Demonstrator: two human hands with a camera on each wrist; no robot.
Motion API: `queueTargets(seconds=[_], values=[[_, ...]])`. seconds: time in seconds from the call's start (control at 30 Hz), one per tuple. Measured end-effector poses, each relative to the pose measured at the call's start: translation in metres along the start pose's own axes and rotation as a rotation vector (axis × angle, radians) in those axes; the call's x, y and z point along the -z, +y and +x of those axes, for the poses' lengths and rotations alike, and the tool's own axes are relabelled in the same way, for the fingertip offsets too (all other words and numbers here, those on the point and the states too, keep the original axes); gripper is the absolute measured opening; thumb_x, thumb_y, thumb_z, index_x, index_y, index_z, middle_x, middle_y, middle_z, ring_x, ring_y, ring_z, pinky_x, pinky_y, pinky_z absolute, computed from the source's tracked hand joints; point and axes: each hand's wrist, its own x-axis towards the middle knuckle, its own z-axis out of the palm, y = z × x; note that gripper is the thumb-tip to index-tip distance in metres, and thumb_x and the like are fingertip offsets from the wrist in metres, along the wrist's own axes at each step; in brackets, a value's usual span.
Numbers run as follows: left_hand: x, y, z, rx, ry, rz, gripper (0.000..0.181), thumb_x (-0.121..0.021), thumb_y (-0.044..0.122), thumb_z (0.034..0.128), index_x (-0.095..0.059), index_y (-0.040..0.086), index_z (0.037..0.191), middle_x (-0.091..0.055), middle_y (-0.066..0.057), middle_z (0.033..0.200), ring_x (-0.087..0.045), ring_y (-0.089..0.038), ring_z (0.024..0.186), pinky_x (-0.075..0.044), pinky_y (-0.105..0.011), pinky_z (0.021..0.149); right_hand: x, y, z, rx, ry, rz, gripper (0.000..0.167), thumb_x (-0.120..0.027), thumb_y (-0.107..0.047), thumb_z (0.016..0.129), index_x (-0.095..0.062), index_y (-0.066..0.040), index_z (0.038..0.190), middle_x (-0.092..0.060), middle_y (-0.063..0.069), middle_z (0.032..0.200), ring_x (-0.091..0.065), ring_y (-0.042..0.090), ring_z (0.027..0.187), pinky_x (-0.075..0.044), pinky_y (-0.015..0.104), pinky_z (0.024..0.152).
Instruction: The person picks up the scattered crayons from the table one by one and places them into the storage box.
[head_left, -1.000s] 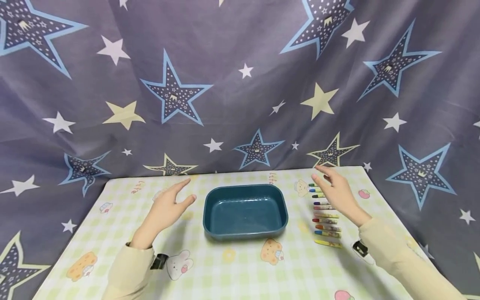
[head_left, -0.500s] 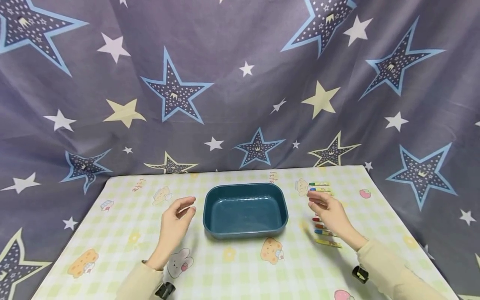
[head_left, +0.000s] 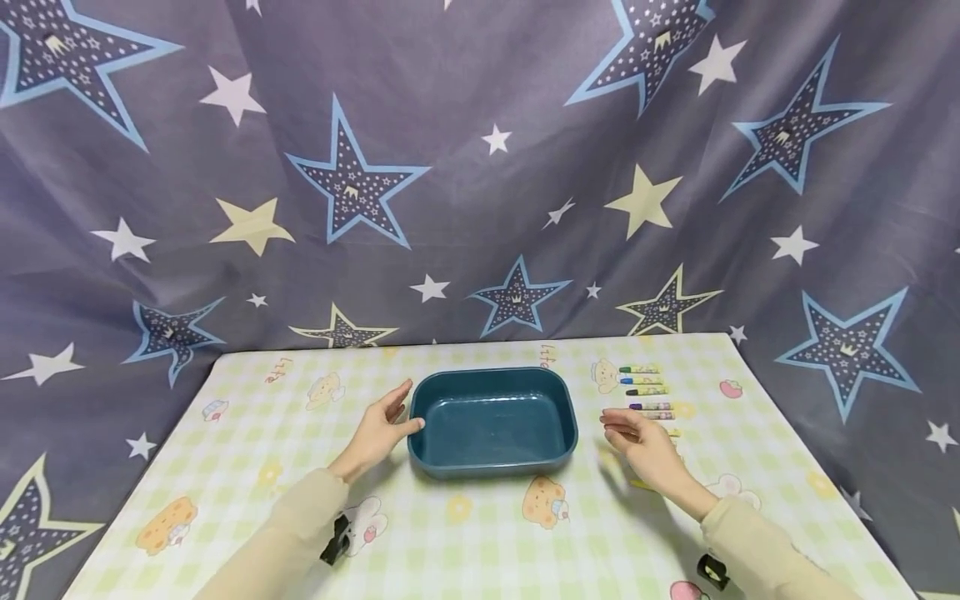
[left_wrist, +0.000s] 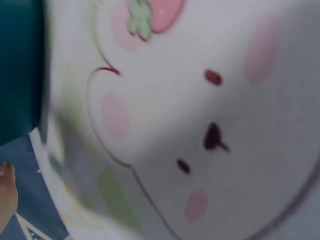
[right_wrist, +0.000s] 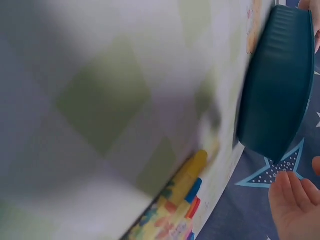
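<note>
A dark teal rectangular box with rounded corners stands on the table in the head view, its inside bare. My left hand is at its left side, thumb by the rim and fingers extended along the outer wall; whether they touch is hard to tell. To the right of the box hovers my right hand, fingers loosely bent and holding nothing. Beneath and behind it lies a column of crayons, partly hidden by the hand. The right wrist view shows a yellow-tipped crayon close up, with that hand beyond.
A pale green checked cloth with cartoon prints covers the table. Behind the table's far edge hangs a dark curtain with stars. Black wrist straps show under both sleeves.
My left hand has moved right to the side of the box. My right hand has come down and nearer over the crayons, uncovering the far ones. The box has stayed put.
</note>
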Motion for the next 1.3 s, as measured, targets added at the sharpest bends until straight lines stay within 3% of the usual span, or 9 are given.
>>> queueTargets(seconds=[0.27, 0.53, 0.77, 0.97, 1.07, 1.13, 1.23, 1.3], values=[[-0.005, -0.007, 0.009, 0.081, -0.036, -0.066, 0.076, -0.063, 0.005, 0.0840, -0.020, 0.006, 0.146, -0.022, -0.016, 0.150, -0.028, -0.030, 0.135, -0.040, -0.034, 0.102, -0.002, 0.002, 0.001, -0.004, -0.010, 0.031, 0.027, -0.057, -0.004, 0.088, -0.060, 0.004, 0.113, -0.064, 0.019, 0.108, -0.063, 0.029, 0.097, -0.053, 0.023, 0.081], [-0.012, -0.003, 0.013, 0.093, 0.036, -0.133, 0.071, -0.060, 0.001, 0.0848, -0.023, 0.005, 0.145, -0.025, -0.018, 0.149, -0.030, -0.028, 0.134, -0.043, -0.027, 0.097, 0.006, 0.019, 0.007, 0.013, -0.021, 0.037, 0.024, -0.062, -0.006, 0.085, -0.064, 0.003, 0.107, -0.068, 0.015, 0.103, -0.066, 0.015, 0.090, -0.052, 0.015, 0.077], [-0.017, 0.000, 0.009, 0.139, 0.088, -0.126, 0.069, -0.058, -0.003, 0.0840, -0.026, 0.005, 0.145, -0.028, -0.016, 0.148, -0.033, -0.027, 0.133, -0.042, -0.030, 0.098, 0.029, 0.034, 0.021, 0.012, -0.056, 0.130, 0.032, -0.061, -0.008, 0.087, -0.059, 0.008, 0.114, -0.062, 0.026, 0.110, -0.066, 0.014, 0.088, -0.057, 0.025, 0.071], [-0.018, 0.000, 0.006, 0.147, 0.094, -0.149, 0.068, -0.056, -0.003, 0.0849, -0.026, 0.005, 0.145, -0.029, -0.018, 0.147, -0.032, -0.028, 0.134, -0.044, -0.028, 0.097, 0.057, 0.054, 0.050, 0.076, 0.007, 0.112, 0.034, -0.059, -0.005, 0.087, -0.055, 0.011, 0.117, -0.060, 0.030, 0.110, -0.064, 0.000, 0.087, -0.053, 0.013, 0.076], [-0.018, -0.001, 0.004, 0.146, 0.107, -0.151, 0.067, -0.056, -0.004, 0.0848, -0.027, 0.006, 0.144, -0.030, -0.019, 0.146, -0.034, -0.029, 0.133, -0.046, -0.027, 0.095, 0.070, 0.064, 0.067, 0.088, 0.073, 0.124, 0.034, -0.062, -0.007, 0.086, -0.057, 0.010, 0.115, -0.066, 0.020, 0.105, -0.061, -0.007, 0.084, -0.050, 0.008, 0.076], [-0.019, -0.001, 0.003, 0.156, 0.102, -0.155, 0.067, -0.056, -0.004, 0.0847, -0.027, 0.006, 0.144, -0.031, -0.019, 0.146, -0.034, -0.028, 0.132, -0.048, -0.026, 0.093, 0.080, 0.071, 0.077, 0.074, 0.105, 0.174, 0.034, -0.064, -0.010, 0.085, -0.059, 0.009, 0.113, -0.070, 0.007, 0.101, -0.061, -0.009, 0.082, -0.049, 0.007, 0.075], [-0.021, -0.002, 0.002, 0.172, 0.100, -0.165, 0.068, -0.056, -0.005, 0.0843, -0.028, 0.006, 0.144, -0.032, -0.019, 0.145, -0.035, -0.028, 0.132, -0.048, -0.026, 0.093, 0.093, 0.078, 0.092, 0.047, 0.130, 0.165, 0.036, -0.066, -0.013, 0.084, -0.060, 0.007, 0.113, -0.069, -0.015, 0.093, -0.061, -0.010, 0.082, -0.048, 0.005, 0.074], [-0.022, -0.001, 0.003, 0.166, 0.103, -0.169, 0.067, -0.056, -0.005, 0.0843, -0.028, 0.006, 0.144, -0.033, -0.020, 0.144, -0.035, -0.028, 0.132, -0.047, -0.027, 0.093, 0.099, 0.081, 0.102, 0.037, 0.139, 0.118, 0.035, -0.066, -0.014, 0.084, -0.061, 0.007, 0.112, -0.070, -0.013, 0.092, -0.061, -0.009, 0.081, -0.048, 0.005, 0.072]])
